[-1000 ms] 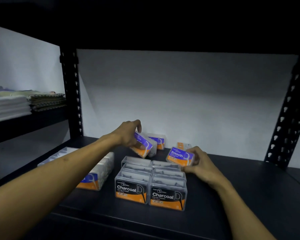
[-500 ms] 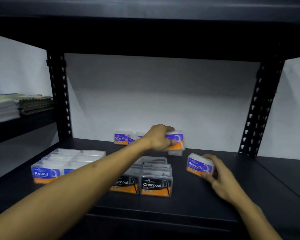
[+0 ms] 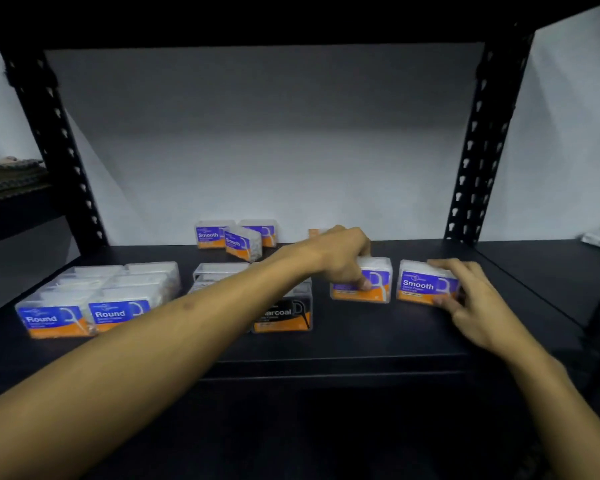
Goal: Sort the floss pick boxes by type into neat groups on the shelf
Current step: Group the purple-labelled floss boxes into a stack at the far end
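Observation:
My left hand (image 3: 342,256) reaches across the shelf and grips a blue-and-orange Smooth box (image 3: 374,284) standing on the shelf. Right beside it, my right hand (image 3: 465,292) holds a second Smooth box (image 3: 420,284) from its right side, also down on the shelf. Three more Smooth boxes (image 3: 234,235) stand loosely at the back, one turned at an angle. Another box (image 3: 314,232) peeks out behind my left hand. A block of Round boxes (image 3: 84,299) sits at the left. The black Charcoal boxes (image 3: 284,315) are in the middle, partly hidden by my left forearm.
The black shelf board (image 3: 361,341) has bare surface in front of the boxes and to the right. Perforated black uprights (image 3: 478,147) stand at both back corners. Folded cloths (image 3: 7,178) lie on a neighbouring shelf at left.
Both hands have carried their Smooth boxes to the right and set them down side by side right of the Charcoal group. The camera has swung right.

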{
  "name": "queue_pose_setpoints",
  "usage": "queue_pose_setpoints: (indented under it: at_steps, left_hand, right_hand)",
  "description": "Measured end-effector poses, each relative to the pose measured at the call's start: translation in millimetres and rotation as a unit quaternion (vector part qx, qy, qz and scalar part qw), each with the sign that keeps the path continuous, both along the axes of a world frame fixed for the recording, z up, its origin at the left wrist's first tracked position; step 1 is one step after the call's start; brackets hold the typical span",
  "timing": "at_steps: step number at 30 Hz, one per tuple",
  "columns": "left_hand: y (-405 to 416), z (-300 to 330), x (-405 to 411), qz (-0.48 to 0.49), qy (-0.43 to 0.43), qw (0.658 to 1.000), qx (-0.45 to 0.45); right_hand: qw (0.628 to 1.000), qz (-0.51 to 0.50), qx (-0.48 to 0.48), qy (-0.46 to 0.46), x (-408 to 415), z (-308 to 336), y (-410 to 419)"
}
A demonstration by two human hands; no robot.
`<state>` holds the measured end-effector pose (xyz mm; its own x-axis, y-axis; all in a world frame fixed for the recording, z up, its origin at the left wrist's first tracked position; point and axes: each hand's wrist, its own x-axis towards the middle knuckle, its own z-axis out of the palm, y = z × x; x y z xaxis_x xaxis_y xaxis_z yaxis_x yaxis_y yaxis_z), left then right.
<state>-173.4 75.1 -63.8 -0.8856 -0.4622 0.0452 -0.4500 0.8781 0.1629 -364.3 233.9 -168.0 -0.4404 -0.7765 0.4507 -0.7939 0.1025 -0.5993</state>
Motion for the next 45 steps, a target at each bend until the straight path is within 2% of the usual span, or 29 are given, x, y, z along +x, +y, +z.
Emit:
queue_pose_setpoints:
  at_steps: [8, 10, 13, 17, 41, 45]
  left_hand:
    - [2, -12, -15, -0.016, -0.081, 0.997, 0.001]
    - [2, -9, -16, -0.022, -0.091, 0.996, 0.01]
    - [5, -9, -19, -0.032, -0.08, 0.995, 0.04]
    - [11, -19, -27, -0.08, -0.044, 0.995, 0.043]
    - [26, -41, -17, -0.031, -0.006, 0.999, 0.034]
    - [32, -42, -16, -0.021, -0.009, 0.999, 0.023]
  right_hand:
    - [0.997, 0.046, -0.027, -0.054, -14, 1, 5]
    - [0.994, 0.055, -0.017, -0.095, -19, 4, 3]
    - [0.978, 0.117, -0.001, -0.173, -23, 12, 7]
    - [0.96, 0.174, 0.012, -0.218, -23, 15, 10]
    - [0.945, 0.204, 0.0, -0.254, -8, 14, 15]
    - [0.953, 0.202, 0.006, -0.225, -4, 15, 14]
